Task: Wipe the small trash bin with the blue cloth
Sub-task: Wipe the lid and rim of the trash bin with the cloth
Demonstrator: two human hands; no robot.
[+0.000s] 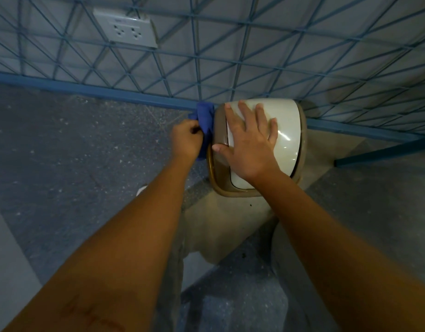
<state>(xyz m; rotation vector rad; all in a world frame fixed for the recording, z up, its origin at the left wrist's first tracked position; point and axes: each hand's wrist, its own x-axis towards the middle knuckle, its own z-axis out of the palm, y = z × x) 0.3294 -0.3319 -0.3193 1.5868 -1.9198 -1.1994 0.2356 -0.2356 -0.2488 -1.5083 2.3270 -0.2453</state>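
The small trash bin [288, 130] stands on the floor against a blue wire grid; it has a cream swing lid in a tan rim. My right hand [250, 144] lies flat on the lid, fingers spread and straight. My left hand [186, 140] grips the bunched blue cloth [205, 118] and holds it against the bin's left side. The bin's lower body is hidden under the lid and my hands.
A blue wire grid panel [230, 56] runs along the wall behind the bin, with a white power socket [125, 28] behind it at upper left. A blue metal bar [384, 152] crosses at right. Speckled grey floor [63, 164] spreads to the left.
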